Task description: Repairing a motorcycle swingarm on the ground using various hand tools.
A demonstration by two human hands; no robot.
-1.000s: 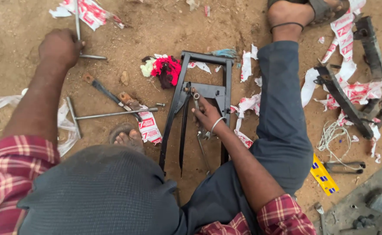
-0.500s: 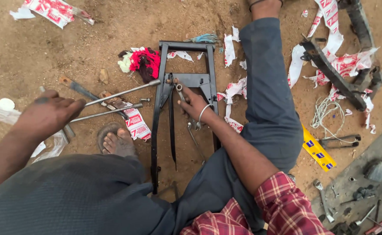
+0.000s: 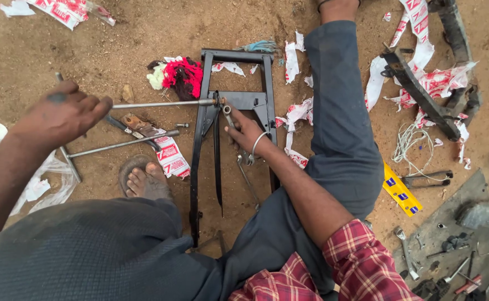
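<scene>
A black metal frame (image 3: pixel 234 56) lies on the dirt between my legs. My left hand (image 3: pixel 60 114) grips the handle end of a long steel socket wrench (image 3: pixel 155 104). The wrench's far end sits on a bolt at the frame's cross plate (image 3: pixel 250 100). My right hand (image 3: pixel 245 132) holds a small spanner (image 3: pixel 227 111) against the same bolt from the other side. A metal bangle is on my right wrist. A second long T-handle wrench (image 3: pixel 119 144) lies on the ground beside the frame.
A red and white rag (image 3: pixel 184 75) lies left of the frame. Torn printed paper (image 3: pixel 434 83) surrounds black metal parts (image 3: pixel 420 95) at right. A yellow box (image 3: pixel 402 189) and loose tools (image 3: pixel 406 253) lie lower right. My bare foot (image 3: pixel 147 181) rests left of the frame.
My left hand picked up the long wrench from the ground, swung it right and set its end on the frame's bolt. My right hand stayed on the bolt.
</scene>
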